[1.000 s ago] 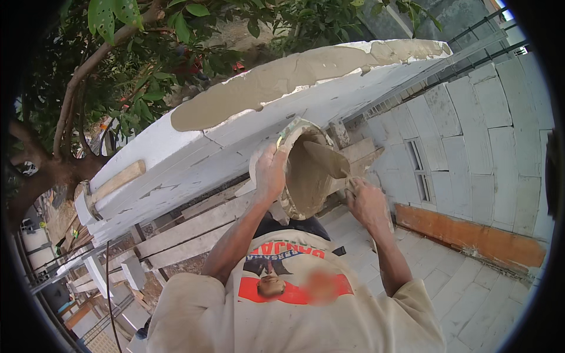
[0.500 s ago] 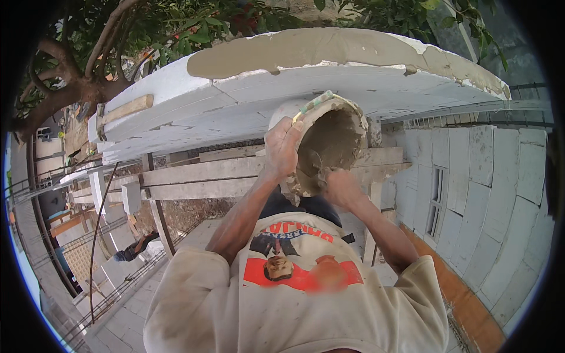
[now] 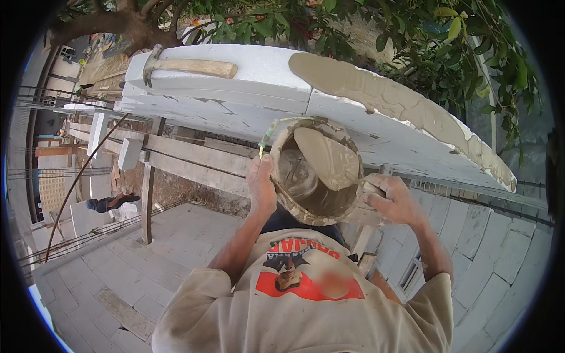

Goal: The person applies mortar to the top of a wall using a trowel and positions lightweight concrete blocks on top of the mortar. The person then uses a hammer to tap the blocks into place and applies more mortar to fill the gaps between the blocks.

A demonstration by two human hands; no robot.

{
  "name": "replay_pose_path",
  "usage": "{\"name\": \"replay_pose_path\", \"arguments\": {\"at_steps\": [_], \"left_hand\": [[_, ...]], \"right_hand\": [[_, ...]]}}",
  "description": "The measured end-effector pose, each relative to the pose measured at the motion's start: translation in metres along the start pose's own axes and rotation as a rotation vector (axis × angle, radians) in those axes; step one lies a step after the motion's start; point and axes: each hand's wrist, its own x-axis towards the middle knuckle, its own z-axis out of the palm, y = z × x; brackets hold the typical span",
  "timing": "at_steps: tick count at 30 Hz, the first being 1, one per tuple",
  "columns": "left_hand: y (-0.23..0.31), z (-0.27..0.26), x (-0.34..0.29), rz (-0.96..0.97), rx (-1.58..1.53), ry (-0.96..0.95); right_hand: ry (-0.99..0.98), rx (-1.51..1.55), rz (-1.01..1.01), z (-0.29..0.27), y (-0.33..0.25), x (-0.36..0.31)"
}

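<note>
My left hand (image 3: 262, 183) is closed on the handle and rim of a mortar-crusted bucket (image 3: 275, 197), which I hold against the near side of the block wall. Wet grey mortar (image 3: 322, 203) lies inside it. In my right hand (image 3: 393, 199), at the bucket's right side, is a trowel (image 3: 329, 157). Its broad blade, coated in mortar, slants over the bucket's mouth; the fingers cover its grip. The white block wall (image 3: 247, 70) curves across in front of me. A bed of grey mortar (image 3: 376, 88) covers the right part of its top.
A wooden-handled hammer (image 3: 197, 66) rests on the wall's left top. Behind the wall hang leafy branches (image 3: 376, 23). Timber planks (image 3: 194, 167) run below on the left, beside a thin bent rod (image 3: 82, 182). Far down at the left is another person (image 3: 112, 203). Block walling (image 3: 488, 247) stands at right.
The trowel blade has come up out of the bucket's depth to its mouth, and my right hand has moved right and outward. The bucket now tips less sideways. My view has shifted, showing the whole hammer.
</note>
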Motion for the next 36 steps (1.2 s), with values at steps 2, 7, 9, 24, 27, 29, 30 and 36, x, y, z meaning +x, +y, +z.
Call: {"name": "replay_pose_path", "arguments": {"at_steps": [2,7,9,24,27,29,30,36], "left_hand": [[0.017,-0.011,0.002,-0.021,0.068,-0.025],[0.020,-0.057,0.043,-0.009,0.255,-0.132],[0.020,-0.070,0.060,-0.043,0.278,-0.187],[0.015,-0.149,0.151,0.170,0.451,-0.400],[0.013,-0.157,0.160,-0.038,0.437,-0.347],[0.006,-0.161,0.162,-0.056,0.396,-0.345],[0.003,-0.164,0.163,-0.078,0.354,-0.343],[0.005,-0.184,0.167,-0.113,0.411,-0.303]], "right_hand": [[0.039,0.031,0.041,-0.020,-0.049,0.014],[0.299,-0.288,-0.003,-0.029,-0.144,0.083],[0.417,-0.663,-0.065,-0.014,-0.152,0.119],[0.892,-0.814,0.086,0.213,-0.072,0.184],[0.852,-0.788,0.045,0.227,-0.077,0.155],[0.838,-0.623,0.038,0.236,-0.077,0.128],[0.816,-0.459,0.036,0.236,-0.078,0.122],[0.793,-0.401,-0.130,0.161,-0.207,0.232]]}}
